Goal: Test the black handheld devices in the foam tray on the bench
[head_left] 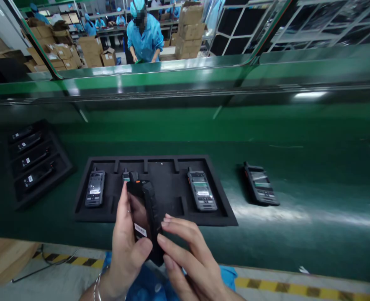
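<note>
My left hand point(127, 246) is wrapped round a black handheld radio point(141, 213), thumb across its lower front. The radio is tilted, with a stub antenna and an orange button at its top and a white label low on its dark screen. My right hand point(191, 255) has its fingers stretched out and apart, the fingertips at the radio's right side. Below the hands lies a black foam tray point(169, 188). In it are a radio at the left point(95, 188), one at the right point(202, 190), and another point(126, 175) mostly hidden behind the held radio.
One radio point(260, 184) lies on the green bench point(313, 175) right of the tray. A second foam tray point(62, 161) with several radios sits at the far left. Beyond the bench's raised back ledge point(172, 69), a person in blue point(145, 37) stands near stacked cartons point(189, 31).
</note>
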`<act>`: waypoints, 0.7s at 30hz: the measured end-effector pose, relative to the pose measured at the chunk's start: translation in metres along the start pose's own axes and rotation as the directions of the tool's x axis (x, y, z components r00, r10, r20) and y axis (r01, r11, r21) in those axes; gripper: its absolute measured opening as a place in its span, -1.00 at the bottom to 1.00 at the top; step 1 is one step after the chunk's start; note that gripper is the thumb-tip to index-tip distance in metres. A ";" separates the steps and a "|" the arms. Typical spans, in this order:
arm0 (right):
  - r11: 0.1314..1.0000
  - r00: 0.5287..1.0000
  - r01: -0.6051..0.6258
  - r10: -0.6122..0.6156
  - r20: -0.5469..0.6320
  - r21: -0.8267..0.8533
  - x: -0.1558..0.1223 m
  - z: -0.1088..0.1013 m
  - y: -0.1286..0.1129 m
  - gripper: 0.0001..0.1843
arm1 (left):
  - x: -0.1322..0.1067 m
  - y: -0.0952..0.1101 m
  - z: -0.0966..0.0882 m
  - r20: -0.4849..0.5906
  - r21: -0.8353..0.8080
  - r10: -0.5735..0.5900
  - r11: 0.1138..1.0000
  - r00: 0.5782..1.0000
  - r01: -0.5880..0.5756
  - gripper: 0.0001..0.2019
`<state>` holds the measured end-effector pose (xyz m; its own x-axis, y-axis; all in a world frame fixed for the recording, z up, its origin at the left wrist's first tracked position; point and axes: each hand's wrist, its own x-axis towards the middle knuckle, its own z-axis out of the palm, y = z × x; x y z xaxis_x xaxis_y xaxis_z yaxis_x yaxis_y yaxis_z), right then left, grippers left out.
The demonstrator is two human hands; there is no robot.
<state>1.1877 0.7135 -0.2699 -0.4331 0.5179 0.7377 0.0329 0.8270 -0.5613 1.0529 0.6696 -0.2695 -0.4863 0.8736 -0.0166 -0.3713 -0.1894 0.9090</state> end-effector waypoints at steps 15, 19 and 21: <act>0.736 0.862 -0.506 0.449 0.237 0.450 -0.010 -0.002 -0.002 -0.36 | 0.000 -0.002 0.006 -0.045 -0.149 -0.056 0.988 0.997 0.048 -0.55; 0.478 0.733 -0.669 0.549 0.401 0.569 -0.006 0.002 -0.002 -0.34 | -0.006 -0.005 0.001 -0.006 -0.009 0.016 1.000 1.000 -0.017 -0.46; 0.434 0.710 -0.686 0.575 0.407 0.583 -0.005 0.001 -0.003 -0.28 | -0.007 -0.001 -0.002 0.106 0.001 -0.015 1.000 0.994 0.015 -0.43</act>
<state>1.1883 0.7085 -0.2722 -0.6548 0.7543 0.0481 -0.2139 -0.1239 -0.9690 1.0557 0.6626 -0.2713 -0.3938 0.9191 0.0136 -0.3780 -0.1755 0.9090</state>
